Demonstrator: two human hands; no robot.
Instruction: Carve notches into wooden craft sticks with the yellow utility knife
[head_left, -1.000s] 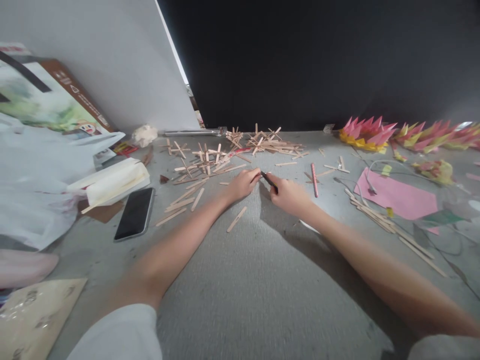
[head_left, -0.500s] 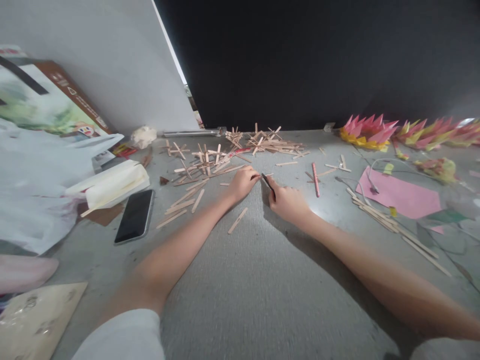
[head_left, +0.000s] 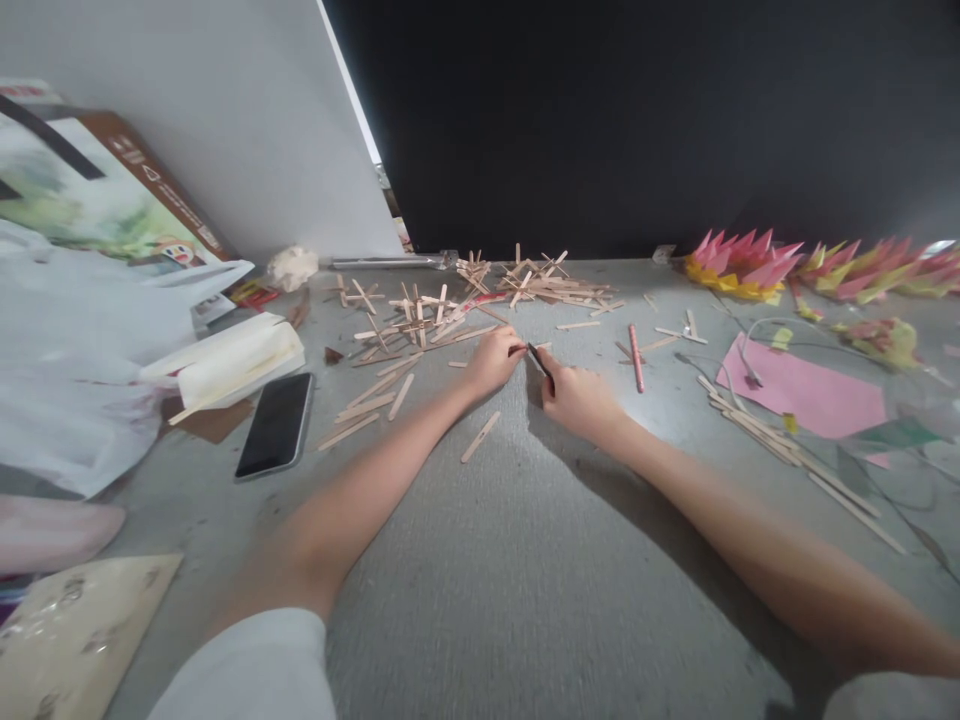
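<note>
My left hand (head_left: 493, 362) rests on the grey surface with thumb and fingers closed in a pinch. What it pinches is too small to make out. My right hand (head_left: 576, 393) is wrapped round a slim black tool (head_left: 538, 360), whose tip points at the left fingertips; its exact kind does not show. A single craft stick (head_left: 480, 437) lies below my left wrist. Behind the left hand spreads a pile of craft sticks (head_left: 420, 320), some joined into crossed shapes. A pink patterned stick (head_left: 636, 357) lies right of my right hand.
A phone (head_left: 275, 425), a notebook-like pad (head_left: 240, 362) and a plastic bag (head_left: 82, 360) are on the left. To the right lie pink paper (head_left: 810, 385), a cable, more craft sticks (head_left: 787, 440) and pink-and-yellow folded paper pieces (head_left: 742, 268). A black panel (head_left: 637, 120) stands behind.
The whole view has shifted slightly to the right in the picture. Both hands keep nearly the same pose, with the black tool still beside the left fingertips.
</note>
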